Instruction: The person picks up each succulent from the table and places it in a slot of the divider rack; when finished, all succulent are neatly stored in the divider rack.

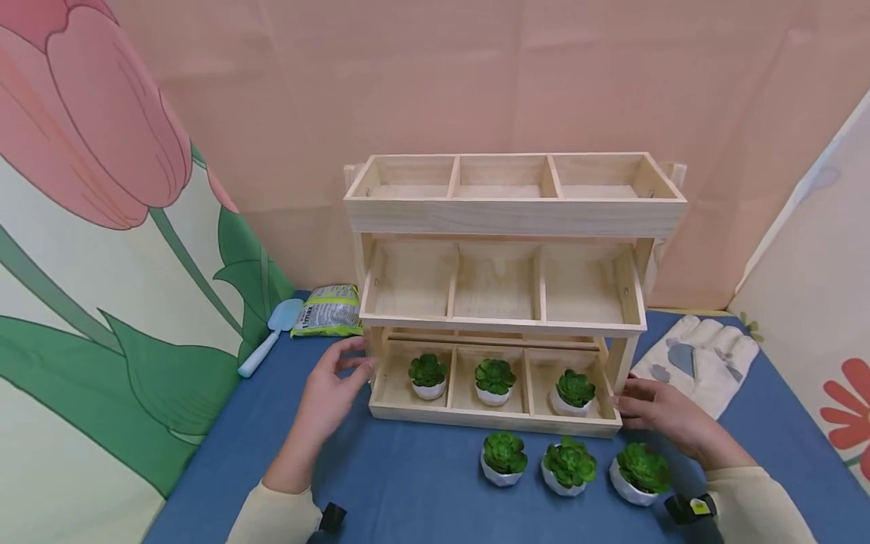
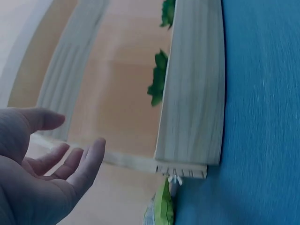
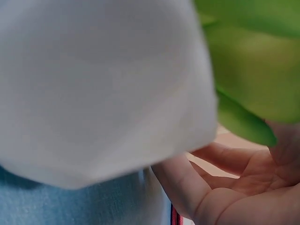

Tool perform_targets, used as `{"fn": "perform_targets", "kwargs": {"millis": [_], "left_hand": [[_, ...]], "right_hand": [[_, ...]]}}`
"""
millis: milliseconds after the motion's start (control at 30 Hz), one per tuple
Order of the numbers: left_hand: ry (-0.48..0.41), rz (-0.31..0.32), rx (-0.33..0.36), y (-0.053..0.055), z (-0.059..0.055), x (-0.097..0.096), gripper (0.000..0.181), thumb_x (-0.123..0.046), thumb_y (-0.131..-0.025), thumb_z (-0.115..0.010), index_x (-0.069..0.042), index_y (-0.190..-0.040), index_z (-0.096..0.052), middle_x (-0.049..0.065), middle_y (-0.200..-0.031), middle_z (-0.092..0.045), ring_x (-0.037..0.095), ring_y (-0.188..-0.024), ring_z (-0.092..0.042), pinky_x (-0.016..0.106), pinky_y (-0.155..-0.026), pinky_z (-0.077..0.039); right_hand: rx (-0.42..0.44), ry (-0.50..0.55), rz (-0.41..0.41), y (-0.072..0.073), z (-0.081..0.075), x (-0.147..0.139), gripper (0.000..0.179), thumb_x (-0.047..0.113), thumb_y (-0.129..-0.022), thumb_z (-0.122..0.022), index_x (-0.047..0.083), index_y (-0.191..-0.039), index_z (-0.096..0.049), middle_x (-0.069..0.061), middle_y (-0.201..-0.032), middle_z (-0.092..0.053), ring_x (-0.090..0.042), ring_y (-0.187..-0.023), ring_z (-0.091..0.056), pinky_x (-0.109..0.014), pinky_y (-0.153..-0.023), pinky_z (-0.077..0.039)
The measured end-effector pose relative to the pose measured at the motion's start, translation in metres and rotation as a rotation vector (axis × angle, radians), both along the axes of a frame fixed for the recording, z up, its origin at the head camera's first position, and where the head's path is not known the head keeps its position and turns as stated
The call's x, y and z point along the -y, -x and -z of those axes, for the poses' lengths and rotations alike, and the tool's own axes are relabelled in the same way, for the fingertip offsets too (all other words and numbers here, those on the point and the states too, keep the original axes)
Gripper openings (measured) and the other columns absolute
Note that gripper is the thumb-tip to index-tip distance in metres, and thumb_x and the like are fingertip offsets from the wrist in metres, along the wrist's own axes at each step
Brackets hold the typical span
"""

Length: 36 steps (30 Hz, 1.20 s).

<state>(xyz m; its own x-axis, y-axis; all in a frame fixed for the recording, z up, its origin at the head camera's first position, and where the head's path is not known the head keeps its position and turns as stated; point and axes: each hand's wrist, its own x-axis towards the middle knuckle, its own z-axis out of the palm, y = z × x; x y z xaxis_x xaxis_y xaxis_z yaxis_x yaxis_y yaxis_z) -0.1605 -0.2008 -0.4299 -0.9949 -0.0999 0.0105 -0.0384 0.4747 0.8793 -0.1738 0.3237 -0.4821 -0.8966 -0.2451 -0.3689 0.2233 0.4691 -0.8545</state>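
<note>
Shelf [image 1: 516,217] of pale wood stands between the person's two hands, its bottom tray [image 1: 492,423] level with them. The left hand [image 1: 333,387] is by the tray's left end, fingers loosely bent and holding nothing; whether the fingertips touch the wood, I can't tell. The right hand [image 1: 662,415] is at the tray's right end, relaxed rather than gripping, with fingers right against the corner, though a white pot blocks much of its wrist view. Three potted plants [image 1: 429,374] sit between the hands, one in each compartment of that tray. Three more plants [image 1: 569,466] line up on the blue surface [image 1: 401,483] just nearer than the tray, toward its right half; the rightmost is close to the right hand, on its near side.

A broad stretch of surface lies between the left forearm and the front plants, while the right side is tighter, with white gloves [image 1: 703,363] lying just beyond the right hand. Far left, a green bag [image 1: 329,311] rests near the shelf and a light-blue trowel [image 1: 273,335] lies beside it. A peach backdrop [image 1: 435,83] rises behind.

The shelf has three stepped tiers, each divided in three; the plants are green rosettes in faceted white pots.
</note>
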Motion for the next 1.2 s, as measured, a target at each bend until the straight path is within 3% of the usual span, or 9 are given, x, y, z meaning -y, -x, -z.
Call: {"fn": "perform_targets", "kwargs": {"millis": [133, 333, 667, 933, 1200], "left_hand": [[0.070, -0.035, 0.028, 0.003, 0.008, 0.005, 0.052, -0.029, -0.107, -0.066, -0.013, -0.154, -0.052, 0.013, -0.157, -0.054, 0.035, -0.142, -0.058, 0.052, -0.104, -0.057], [0.143, 0.004, 0.119, 0.007, 0.025, 0.009, 0.062, -0.029, -0.107, -0.066, -0.007, -0.161, -0.044, 0.021, -0.164, -0.046, 0.042, -0.149, -0.050, 0.062, -0.111, -0.053], [0.041, 0.027, 0.130, 0.013, 0.042, 0.009, 0.060, -0.023, -0.105, -0.068, -0.002, -0.157, -0.046, 0.025, -0.158, -0.053, 0.043, -0.143, -0.057, 0.057, -0.105, -0.059], [-0.060, 0.039, 0.172, 0.015, 0.052, 0.009, 0.057, -0.017, -0.106, -0.067, 0.000, -0.156, -0.046, 0.027, -0.152, -0.055, 0.041, -0.134, -0.064, 0.043, -0.094, -0.065], [-0.089, 0.046, 0.194, 0.016, 0.059, 0.010, 0.054, -0.015, -0.107, -0.065, -0.001, -0.156, -0.047, 0.026, -0.150, -0.054, 0.040, -0.133, -0.064, 0.044, -0.094, -0.065]], "right_hand": [[-0.001, -0.006, -0.004, -0.001, -0.002, -0.002, 0.075, 0.027, -0.111, -0.060, -0.019, -0.160, -0.027, -0.045, -0.161, -0.035, -0.038, -0.126, -0.070, -0.041, -0.094, -0.066], [0.009, -0.017, -0.004, -0.001, -0.003, -0.002, 0.076, 0.028, -0.111, -0.060, -0.018, -0.160, -0.026, -0.044, -0.160, -0.038, -0.038, -0.126, -0.071, -0.042, -0.095, -0.066], [0.003, -0.015, -0.002, 0.002, -0.005, -0.001, 0.075, 0.028, -0.110, -0.061, -0.018, -0.160, -0.027, -0.044, -0.161, -0.034, -0.038, -0.128, -0.070, -0.041, -0.095, -0.066], [-0.013, -0.011, -0.012, 0.003, -0.005, -0.001, 0.076, 0.028, -0.110, -0.061, -0.018, -0.160, -0.027, -0.045, -0.161, -0.034, -0.038, -0.127, -0.070, -0.041, -0.095, -0.066], [-0.009, -0.016, -0.016, 0.002, -0.003, -0.002, 0.074, 0.028, -0.112, -0.057, -0.020, -0.160, -0.026, -0.045, -0.162, -0.032, -0.038, -0.127, -0.070, -0.042, -0.097, -0.066]]}}
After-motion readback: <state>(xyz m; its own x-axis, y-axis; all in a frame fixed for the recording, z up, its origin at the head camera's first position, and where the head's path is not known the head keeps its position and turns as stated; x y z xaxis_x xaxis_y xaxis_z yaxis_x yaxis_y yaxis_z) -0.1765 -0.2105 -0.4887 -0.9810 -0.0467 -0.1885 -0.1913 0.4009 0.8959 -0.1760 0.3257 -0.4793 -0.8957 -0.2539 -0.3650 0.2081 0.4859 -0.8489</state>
